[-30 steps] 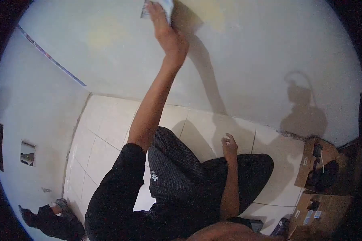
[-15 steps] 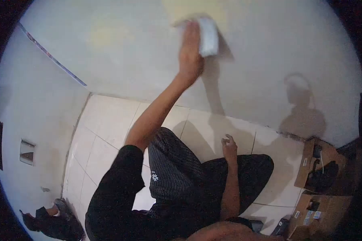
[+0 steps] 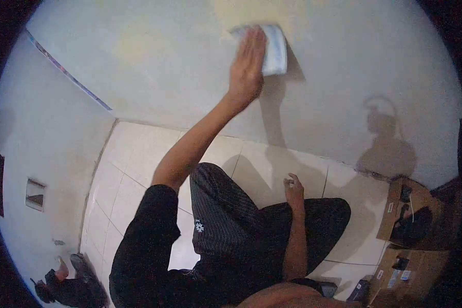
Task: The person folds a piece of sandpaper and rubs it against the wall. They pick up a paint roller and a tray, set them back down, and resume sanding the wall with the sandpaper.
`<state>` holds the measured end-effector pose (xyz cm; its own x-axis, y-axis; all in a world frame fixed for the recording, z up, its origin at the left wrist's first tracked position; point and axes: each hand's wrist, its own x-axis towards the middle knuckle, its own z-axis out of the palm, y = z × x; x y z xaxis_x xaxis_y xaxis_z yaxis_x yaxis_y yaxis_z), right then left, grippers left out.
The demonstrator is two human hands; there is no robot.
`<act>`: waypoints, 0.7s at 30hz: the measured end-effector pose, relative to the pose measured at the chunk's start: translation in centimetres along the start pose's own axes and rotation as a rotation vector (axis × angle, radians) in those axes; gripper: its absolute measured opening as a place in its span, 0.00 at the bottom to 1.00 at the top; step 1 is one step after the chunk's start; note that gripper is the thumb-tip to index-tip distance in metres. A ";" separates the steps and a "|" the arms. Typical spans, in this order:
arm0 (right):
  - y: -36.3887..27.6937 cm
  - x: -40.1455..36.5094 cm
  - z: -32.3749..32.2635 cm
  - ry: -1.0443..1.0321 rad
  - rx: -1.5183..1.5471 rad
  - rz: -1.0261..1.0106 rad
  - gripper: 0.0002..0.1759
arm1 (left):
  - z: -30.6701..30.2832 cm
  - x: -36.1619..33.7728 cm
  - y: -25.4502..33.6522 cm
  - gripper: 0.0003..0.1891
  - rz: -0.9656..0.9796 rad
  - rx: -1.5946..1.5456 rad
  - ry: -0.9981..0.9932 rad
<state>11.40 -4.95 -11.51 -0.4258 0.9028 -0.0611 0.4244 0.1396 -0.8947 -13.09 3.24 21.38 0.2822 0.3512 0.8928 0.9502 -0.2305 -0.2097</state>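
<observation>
My left hand (image 3: 247, 66) reaches up to the wall and presses a whitish-blue folded sheet (image 3: 275, 51) flat against it. The fingers lie together over the sheet's left part, hiding it, while its right part shows and casts a shadow. Just above it is a pale yellow patch (image 3: 251, 13) on the wall. My right hand (image 3: 294, 191) hangs relaxed past the dark striped trousers (image 3: 223, 210), its forearm lying over my right leg. Its fingers are loosely bent and apart, with nothing in them.
The grey wall (image 3: 333, 102) meets a light tiled floor (image 3: 143, 149). Two cardboard boxes stand at the right, the upper one (image 3: 393, 210) holding dark items. Another person (image 3: 77, 287) is partly visible at the lower left. A printed strip (image 3: 69, 74) runs along the left wall.
My left hand has slid slightly right and down on the wall with the sheet, and more of the sheet shows. My right hand has stayed in place.
</observation>
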 end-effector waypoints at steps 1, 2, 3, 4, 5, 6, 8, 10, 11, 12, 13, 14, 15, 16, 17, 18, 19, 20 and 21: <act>0.1 0.1 0.1 0.009 -0.023 0.008 0.23 | 0.0 -1.6 0.7 0.31 0.069 -0.016 -0.124; 0.1 0.0 0.1 0.016 -0.046 0.014 0.23 | -0.5 -3.1 1.6 0.28 0.118 -0.046 -0.253; 0.1 0.0 0.1 0.013 -0.045 0.015 0.23 | -0.5 -4.6 1.9 0.27 0.158 -0.062 -0.341; -0.1 0.0 0.0 -0.017 -0.010 0.053 0.23 | -0.9 -5.0 2.1 0.26 0.195 -0.076 -0.426; -0.3 0.1 -0.3 -0.046 0.021 0.091 0.24 | -1.0 -5.0 1.5 0.26 0.190 -0.070 -0.424; -0.4 0.1 -0.3 -0.048 0.018 0.089 0.24 | -1.1 -4.7 0.5 0.27 0.171 -0.028 -0.364; -0.3 0.1 -0.1 -0.039 0.009 0.066 0.24 | -1.7 -2.2 -1.0 0.31 0.041 -0.029 -0.177; -0.1 0.1 0.0 -0.037 -0.012 0.053 0.24 | -2.3 0.8 -1.6 0.36 -0.079 0.045 0.037; 0.0 0.2 -0.1 -0.034 -0.035 0.039 0.24 | -1.9 1.0 -1.6 0.36 -0.079 0.047 0.039; 0.1 0.3 0.0 -0.036 -0.037 0.037 0.24 | -1.2 1.2 -1.0 0.38 -0.092 0.047 0.073; 0.3 0.4 0.1 -0.045 -0.007 0.062 0.25 | -0.5 1.2 -0.6 0.40 -0.104 0.046 0.107; 0.3 0.5 0.1 -0.051 0.024 0.087 0.25 | -0.1 0.4 -0.1 0.37 -0.035 0.008 0.021; 0.4 0.5 0.1 -0.047 0.024 0.086 0.25 | 0.1 -0.8 0.6 0.36 0.027 -0.025 -0.072; 0.2 0.3 -0.1 -0.061 0.032 0.097 0.25 | 0.1 -2.0 1.2 0.35 0.088 -0.057 -0.166; -0.2 0.2 -0.3 -0.075 0.038 0.108 0.25 | 0.0 -3.1 1.3 0.35 0.088 -0.057 -0.164; -0.7 -0.1 -0.5 -0.075 0.036 0.105 0.25 | -0.2 -4.1 1.3 0.34 0.144 -0.072 -0.300; -1.6 -0.4 -0.7 -0.063 0.029 0.114 0.24 | -0.7 -4.2 1.4 0.32 0.200 -0.086 -0.432; -2.1 -0.4 -0.9 -0.046 0.025 0.124 0.24 | -0.9 -3.8 0.8 0.32 0.203 -0.085 -0.426; -1.9 -0.3 -0.9 -0.039 0.026 0.124 0.24 | -1.0 -3.0 -0.2 0.33 0.113 -0.042 -0.283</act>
<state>11.43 -5.10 -9.34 -0.4025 0.8957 -0.1891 0.4555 0.0168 -0.8901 -14.31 1.30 19.16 0.4174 0.5588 0.7166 0.9059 -0.3179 -0.2798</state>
